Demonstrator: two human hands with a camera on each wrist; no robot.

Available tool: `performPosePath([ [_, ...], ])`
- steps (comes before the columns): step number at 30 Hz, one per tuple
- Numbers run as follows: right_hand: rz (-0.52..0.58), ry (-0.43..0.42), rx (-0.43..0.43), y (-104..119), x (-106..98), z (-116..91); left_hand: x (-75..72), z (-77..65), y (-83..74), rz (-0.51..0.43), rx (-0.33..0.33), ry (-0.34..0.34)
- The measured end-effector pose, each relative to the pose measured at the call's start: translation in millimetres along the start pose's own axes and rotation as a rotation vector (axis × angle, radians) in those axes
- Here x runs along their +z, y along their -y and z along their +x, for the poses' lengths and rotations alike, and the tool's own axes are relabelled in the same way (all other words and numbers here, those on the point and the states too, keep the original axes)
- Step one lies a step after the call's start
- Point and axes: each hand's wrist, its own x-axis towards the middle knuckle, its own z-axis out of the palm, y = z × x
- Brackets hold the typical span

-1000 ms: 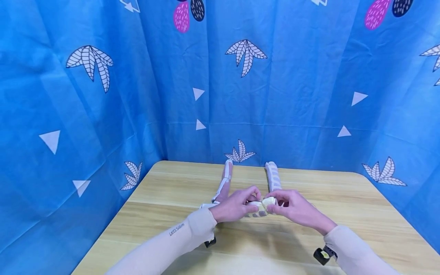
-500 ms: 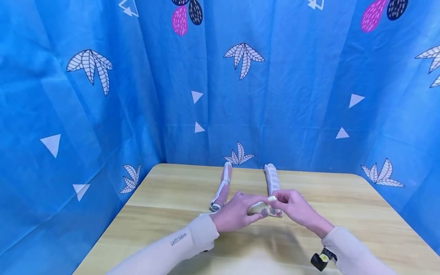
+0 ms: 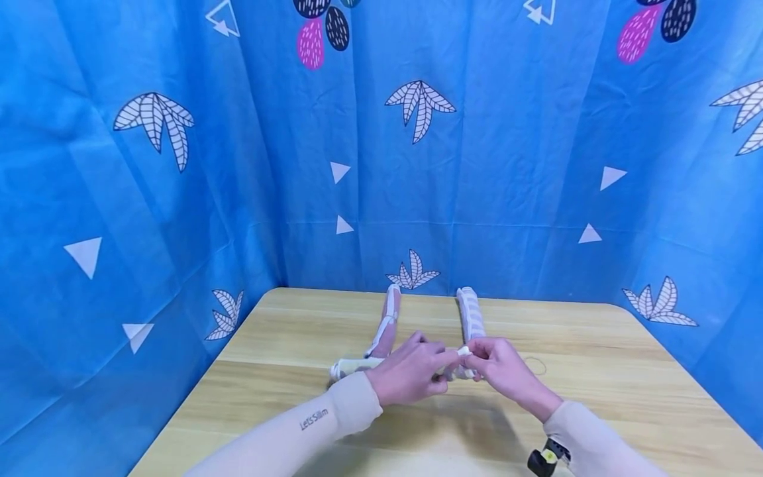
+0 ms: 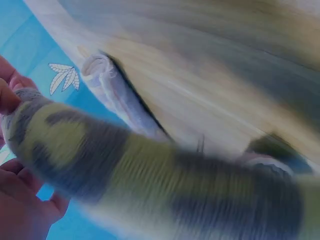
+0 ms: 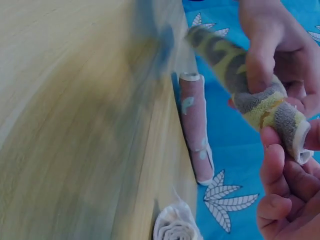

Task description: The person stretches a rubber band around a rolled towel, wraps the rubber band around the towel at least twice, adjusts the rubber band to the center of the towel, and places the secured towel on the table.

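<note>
Between both hands is a rolled towel, yellow with grey patches, held roughly crosswise above the table. My left hand grips it around the middle, thumb along the roll in the right wrist view. My right hand pinches the roll's right end, near its white edge. In the right wrist view the towel narrows between the hands, where a thin orange-yellow line crosses it; I cannot tell whether that is a band. The patterned roll fills much of the left wrist view, blurred.
Behind the hands, a pink rolled towel and a striped rolled towel lie on the wooden table. A thin loop like a rubber band lies right of my right hand. Blue curtain surrounds the table's back and sides.
My left hand has shifted slightly forward along the towel, nearer the right hand's fingers. The towel's left end shows left of the wrist. The thin loop has come into clear view.
</note>
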Motion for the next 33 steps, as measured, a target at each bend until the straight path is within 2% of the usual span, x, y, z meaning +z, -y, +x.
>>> performPosePath([
  [5,0.02,-0.038,0.053,0.2,-2.1,0.3,6.3,-4.5,1.5,0.066,0.029,-0.053],
  [10,0.148,-0.079,0.128,1.1,-6.9,-2.0,8.9,-12.1,3.5,0.163,-0.002,-0.116],
  [12,0.187,-0.066,0.159,1.4,-8.3,-2.2,8.3,-13.4,4.3,0.148,-0.015,-0.122],
  [14,0.158,-0.035,0.15,1.6,-9.7,-2.3,6.7,-12.7,5.1,0.089,-0.024,-0.105],
  [17,-0.027,0.002,0.033,3.2,-12.6,-4.2,2.1,-8.5,7.1,-0.051,-0.07,-0.021],
  [23,-0.487,0.044,-0.416,8.8,-24.3,-14.6,-11.4,0.9,14.5,-0.286,-0.204,0.175],
  [25,-0.6,0.056,-0.521,9.4,-27.0,-15.2,-15.4,2.6,15.7,-0.359,-0.238,0.211],
  [27,-0.694,0.05,-0.582,9.3,-28.2,-14.1,-17.7,3.6,16.3,-0.447,-0.263,0.228],
  [29,-0.743,0.029,-0.607,8.8,-27.7,-13.0,-18.0,3.9,16.4,-0.512,-0.27,0.23],
  [33,-0.786,-0.027,-0.616,7.8,-23.7,-11.8,-14.0,3.7,13.5,-0.578,-0.25,0.178],
])
